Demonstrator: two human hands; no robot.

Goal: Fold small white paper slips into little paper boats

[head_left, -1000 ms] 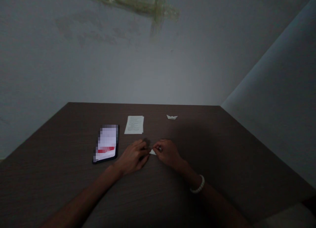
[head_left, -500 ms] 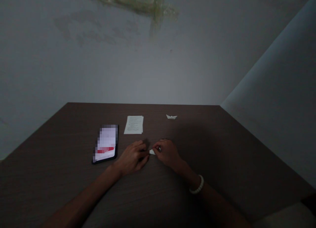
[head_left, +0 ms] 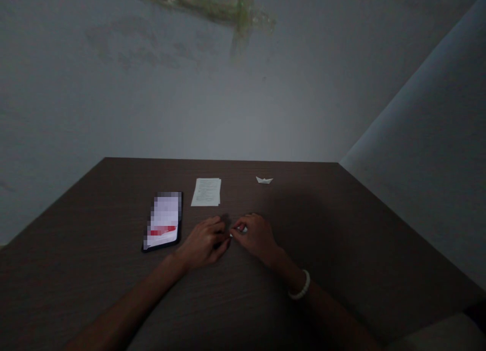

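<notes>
Over the middle of the brown table my left hand [head_left: 207,242] and my right hand [head_left: 256,235] meet at a small piece of white paper [head_left: 244,230]. Most of the paper is hidden by my fingers; only slivers of white show. My right thumb and forefinger are pinched on it, close to the left fingertips. The left hand rests on the tabletop with its fingers bent, and its fingertips hold the paper's left end. A light beaded bracelet [head_left: 304,285] circles my right wrist.
A phone [head_left: 162,222] with a lit, blurred screen lies left of my hands. Behind them are a small stack of printed paper sheets [head_left: 206,192] and a folded paper boat [head_left: 264,180]. A stained grey wall [head_left: 228,113] rises behind the table [head_left: 322,209].
My right thumb and forefinger have shifted slightly left toward the left fingertips, covering more of the white paper. The left hand stays nearly still.
</notes>
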